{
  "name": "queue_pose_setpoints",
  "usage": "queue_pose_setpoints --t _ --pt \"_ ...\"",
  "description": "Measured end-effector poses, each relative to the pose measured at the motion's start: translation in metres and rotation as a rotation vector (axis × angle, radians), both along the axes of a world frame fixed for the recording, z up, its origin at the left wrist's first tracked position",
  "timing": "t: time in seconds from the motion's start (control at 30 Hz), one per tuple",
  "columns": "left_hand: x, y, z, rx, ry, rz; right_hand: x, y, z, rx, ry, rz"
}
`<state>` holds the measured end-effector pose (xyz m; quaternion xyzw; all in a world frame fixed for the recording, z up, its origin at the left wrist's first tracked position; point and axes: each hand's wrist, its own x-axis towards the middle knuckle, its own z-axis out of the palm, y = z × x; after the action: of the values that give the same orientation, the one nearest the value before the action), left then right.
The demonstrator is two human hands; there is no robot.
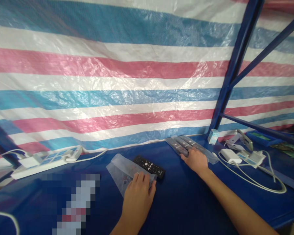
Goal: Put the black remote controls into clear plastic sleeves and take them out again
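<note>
My left hand (138, 199) has its fingers curled on the near end of a translucent plastic bag (119, 164), with the thumb at the bag's edge. Just beyond those fingers, a black remote control (149, 166) lies bare on the blue table, buttons up, right beside the bag. Farther right, my right hand (196, 160) rests on several remote controls in clear bags (182, 143), laid side by side near the back edge. Its thumb and fingers are apart, touching the bags from above; the fingertips are partly hard to see.
A white power strip (49, 161) with plugs lies at the left. On the right are a small light-blue box (213, 136), a white charger (231, 156) and looping white cable. A blue metal post (231, 78) and striped sheeting (137, 68) stand behind. A pixelated strip (75, 205) lies front left.
</note>
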<state>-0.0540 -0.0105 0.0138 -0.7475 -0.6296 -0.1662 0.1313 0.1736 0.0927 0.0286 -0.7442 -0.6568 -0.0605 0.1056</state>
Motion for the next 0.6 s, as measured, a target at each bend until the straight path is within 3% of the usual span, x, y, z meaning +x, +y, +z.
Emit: queue_pose_setpoints --t 0.07,0.13,0.23,0.3,0.6 --pt "0.001 -0.002 0.002 -0.061 -0.006 0.024 -0.004 -0.003 0.001 0.078 -0.026 0.030" --pt "0.001 -0.003 0.004 -0.110 -0.013 0.053 -0.014 -0.011 0.003 0.121 0.041 0.177" --pt "0.000 -0.002 0.006 -0.172 -0.020 0.083 -0.035 -0.027 0.002 -0.020 0.223 0.515" --pt "0.001 -0.002 0.007 -0.209 -0.021 0.086 -0.047 -0.035 0.000 -0.117 0.242 0.641" --pt "0.004 0.001 0.004 -0.222 0.008 0.044 -0.059 -0.036 -0.005 -0.110 0.194 0.654"
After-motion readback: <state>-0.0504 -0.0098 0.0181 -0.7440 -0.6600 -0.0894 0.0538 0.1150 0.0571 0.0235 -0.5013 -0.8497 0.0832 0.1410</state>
